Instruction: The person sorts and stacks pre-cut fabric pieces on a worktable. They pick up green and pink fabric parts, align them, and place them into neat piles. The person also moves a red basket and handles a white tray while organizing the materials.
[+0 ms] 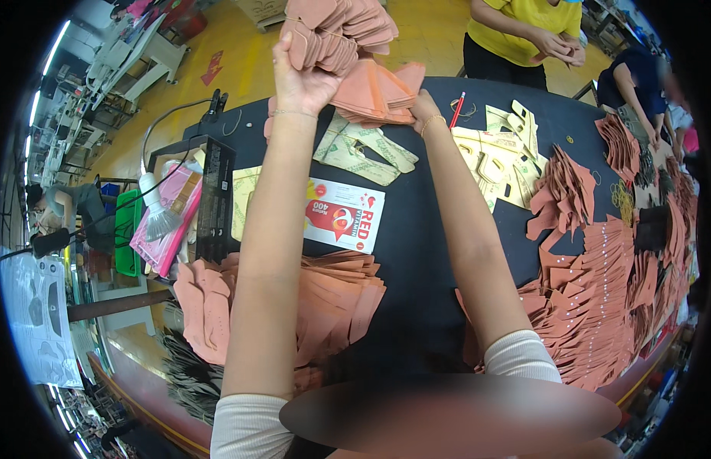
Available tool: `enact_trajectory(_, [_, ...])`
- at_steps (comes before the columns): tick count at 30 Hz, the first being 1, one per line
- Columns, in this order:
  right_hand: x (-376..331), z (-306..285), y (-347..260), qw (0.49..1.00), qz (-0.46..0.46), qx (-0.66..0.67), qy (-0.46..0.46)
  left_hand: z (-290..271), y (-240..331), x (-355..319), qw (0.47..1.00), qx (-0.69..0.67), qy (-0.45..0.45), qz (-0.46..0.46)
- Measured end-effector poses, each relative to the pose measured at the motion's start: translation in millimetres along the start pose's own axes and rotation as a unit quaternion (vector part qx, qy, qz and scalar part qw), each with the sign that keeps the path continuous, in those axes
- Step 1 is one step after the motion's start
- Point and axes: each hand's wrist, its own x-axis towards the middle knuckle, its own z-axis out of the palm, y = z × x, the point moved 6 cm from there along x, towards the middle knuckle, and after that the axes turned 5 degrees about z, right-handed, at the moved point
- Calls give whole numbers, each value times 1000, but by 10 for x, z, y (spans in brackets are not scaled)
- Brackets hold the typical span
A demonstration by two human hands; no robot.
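Where hands [355, 92] grip: red-white flat box [342, 215] below.

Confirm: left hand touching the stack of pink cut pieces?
Touching. Head view shows the left hand gripping the raised stack of pink cut pieces, fingers wrapped around its lower edge.

Right hand [424, 107] mostly hidden behind leather stack [374, 92]. Bundle [340, 30] top cut by frame edge. Blurred patch [447, 417] covers lower counter [424, 252].

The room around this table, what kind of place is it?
Probably a factory floor where shoe or leather parts are cut and sorted. Stacks of pinkish-brown cut pieces cover the black table, beige cut patterns lie beside them, and the left hand grips a bundle of pieces.
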Motion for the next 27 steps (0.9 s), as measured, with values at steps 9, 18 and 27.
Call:
enact_trajectory(9, [-850,148,-249,940,40,323,-99,544,-103,-231,996,-45,-65,-52])
enact_trajectory(18, [-2530,323,-1187,933,23,311,-180,2098,527,-1425,988,-34,-146,-28])
enact_trajectory(27, [-5378,283,-776,921,144,298,-204,2645,1173,-4054,992,-95,-51,-69])
